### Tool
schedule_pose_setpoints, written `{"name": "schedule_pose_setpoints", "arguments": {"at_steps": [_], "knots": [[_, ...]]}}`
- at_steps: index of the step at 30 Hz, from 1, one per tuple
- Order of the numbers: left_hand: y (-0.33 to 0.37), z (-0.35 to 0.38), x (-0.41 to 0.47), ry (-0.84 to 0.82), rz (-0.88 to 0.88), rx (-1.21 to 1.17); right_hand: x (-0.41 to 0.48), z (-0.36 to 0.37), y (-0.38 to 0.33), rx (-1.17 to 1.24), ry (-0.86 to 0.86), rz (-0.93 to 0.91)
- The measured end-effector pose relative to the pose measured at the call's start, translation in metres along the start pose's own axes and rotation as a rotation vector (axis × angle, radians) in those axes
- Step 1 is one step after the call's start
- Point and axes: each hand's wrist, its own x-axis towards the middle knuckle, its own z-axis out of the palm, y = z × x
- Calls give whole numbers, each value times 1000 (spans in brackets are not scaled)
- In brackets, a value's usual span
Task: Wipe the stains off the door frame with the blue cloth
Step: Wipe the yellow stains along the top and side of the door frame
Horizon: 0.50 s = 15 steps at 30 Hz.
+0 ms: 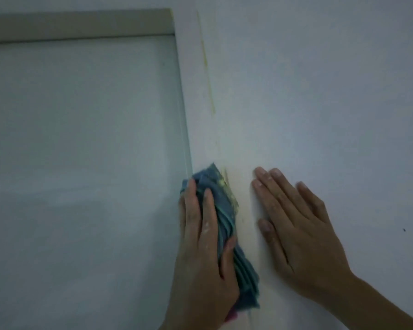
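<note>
Pale wall (320, 79) fills the view beyond the right hand, and a white door (81, 139) lies beyond the left hand; between them runs the white door frame (196, 115), its top piece (81, 25) well above both hands. Left hand (203, 246) is clamped on the blue cloth (227, 232), fingers over the bunched folds and thumb pressing its right side; the cloth is pressed against the frame, its upper end just past the fingertips and its lower end beside the wrist; yellowish smears mark the cloth's right edge; a pink bit shows under the wrist, too small to tell what it is. Right hand (296, 227) lies flat on the wall just right of the cloth, fingers spread apart, holding nothing. Yellow stains (209, 86) streak the frame's outer edge, well above the left hand; a fainter patch sits just beside the cloth's top.
</note>
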Motion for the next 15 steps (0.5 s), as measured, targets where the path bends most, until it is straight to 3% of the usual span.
{"name": "schedule_pose_setpoints", "arguments": {"at_steps": [7, 15], "knots": [[-9, 5, 1, -10, -20, 230, 15, 2, 6, -3, 62, 0], [-6, 2, 46, 80, -32, 46, 29, 3, 8, -13, 52, 34]]}}
